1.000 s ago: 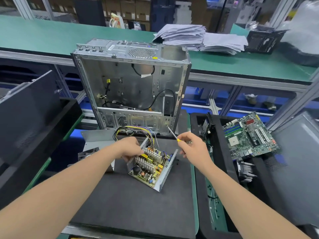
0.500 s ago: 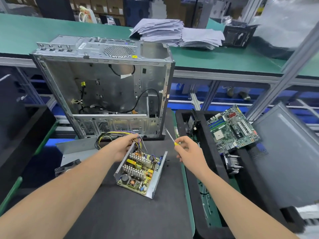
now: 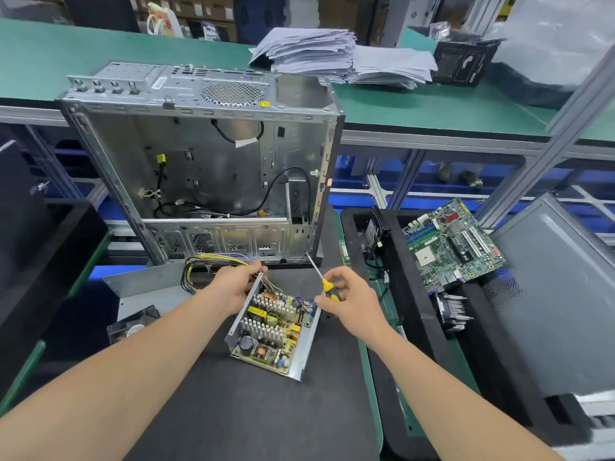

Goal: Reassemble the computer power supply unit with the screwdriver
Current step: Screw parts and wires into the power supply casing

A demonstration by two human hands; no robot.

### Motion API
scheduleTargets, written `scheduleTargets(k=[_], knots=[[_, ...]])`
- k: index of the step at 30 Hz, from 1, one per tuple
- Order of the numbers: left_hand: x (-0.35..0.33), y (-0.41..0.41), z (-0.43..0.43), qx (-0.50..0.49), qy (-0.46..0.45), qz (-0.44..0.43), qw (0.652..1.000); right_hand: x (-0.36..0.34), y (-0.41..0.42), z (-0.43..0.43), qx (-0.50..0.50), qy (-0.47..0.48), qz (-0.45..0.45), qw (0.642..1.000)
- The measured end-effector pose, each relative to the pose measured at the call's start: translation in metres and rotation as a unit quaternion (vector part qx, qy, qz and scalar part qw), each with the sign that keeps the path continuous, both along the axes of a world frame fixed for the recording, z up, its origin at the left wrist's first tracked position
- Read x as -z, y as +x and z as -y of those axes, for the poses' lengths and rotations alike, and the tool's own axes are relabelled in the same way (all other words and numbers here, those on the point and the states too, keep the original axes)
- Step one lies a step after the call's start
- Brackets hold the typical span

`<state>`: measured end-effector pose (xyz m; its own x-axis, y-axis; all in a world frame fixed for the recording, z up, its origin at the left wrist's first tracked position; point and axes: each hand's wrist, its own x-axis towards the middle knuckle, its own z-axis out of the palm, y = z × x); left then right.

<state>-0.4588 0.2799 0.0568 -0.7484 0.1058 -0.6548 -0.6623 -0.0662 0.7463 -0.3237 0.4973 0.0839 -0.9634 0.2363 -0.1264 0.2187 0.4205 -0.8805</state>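
1. The worktop (image 3: 233, 414), covered by a dark mat, carries the open power supply unit (image 3: 273, 337), which sits between the left hand (image 3: 238, 284) and the right hand (image 3: 349, 301).
2. Beyond both hands, a bare computer case (image 3: 206, 168) stands upright at the far end.
3. Left of the left hand lie a grey metal panel (image 3: 146, 287) and, nearer, a black fan (image 3: 133, 324).
4. Right of the right hand, a black tray (image 3: 411, 281) bears a motherboard (image 3: 456, 244).

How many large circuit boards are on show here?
2: one inside the open power supply on the mat, one motherboard on the black tray at right. Others may be hidden.
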Motion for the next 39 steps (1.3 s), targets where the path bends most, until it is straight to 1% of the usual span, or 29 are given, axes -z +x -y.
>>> scheduleTargets(k=[2, 4, 8, 12, 15, 18, 22, 25, 28, 31, 35, 39], knots=[[0.001, 0.002, -0.001, -0.045, -0.038, -0.004, 0.998, 0.000, 0.000, 0.001, 0.001, -0.001, -0.001, 1.000], [0.001, 0.006, -0.002, -0.066, -0.097, -0.014, 0.993, 0.000, 0.001, 0.004, 0.005, -0.005, 0.000, 1.000], [0.002, 0.013, -0.003, -0.126, -0.192, -0.020, 0.973, -0.001, -0.004, 0.009, 0.007, -0.017, 0.001, 1.000], [-0.001, 0.019, -0.005, -0.176, -0.243, -0.018, 0.954, -0.006, -0.013, 0.007, -0.005, -0.049, 0.008, 0.999], [-0.004, 0.022, -0.002, -0.197, -0.234, -0.010, 0.952, -0.010, -0.020, 0.002, -0.022, -0.051, 0.014, 0.998], [-0.005, 0.023, 0.006, -0.189, -0.184, 0.006, 0.964, -0.014, -0.025, -0.005, -0.048, -0.031, 0.020, 0.998], [-0.010, 0.026, 0.021, -0.124, -0.119, -0.005, 0.985, -0.018, -0.030, -0.008, -0.072, 0.021, 0.014, 0.997], [-0.017, 0.034, 0.030, -0.048, -0.085, -0.010, 0.995, -0.023, -0.033, -0.007, -0.078, 0.065, -0.021, 0.995], [-0.022, 0.048, 0.039, -0.009, -0.080, -0.032, 0.996, -0.029, -0.034, 0.000, -0.107, 0.082, -0.048, 0.990], [-0.025, 0.067, 0.050, -0.002, -0.083, -0.056, 0.995, -0.036, -0.034, 0.010, -0.158, 0.079, -0.036, 0.984], [-0.025, 0.096, 0.053, 0.038, -0.147, -0.085, 0.985, -0.046, -0.033, 0.018, -0.249, 0.108, -0.008, 0.962], [-0.012, 0.126, 0.057, 0.026, -0.162, -0.094, 0.982, -0.046, -0.029, 0.019, -0.276, 0.084, 0.008, 0.957]])
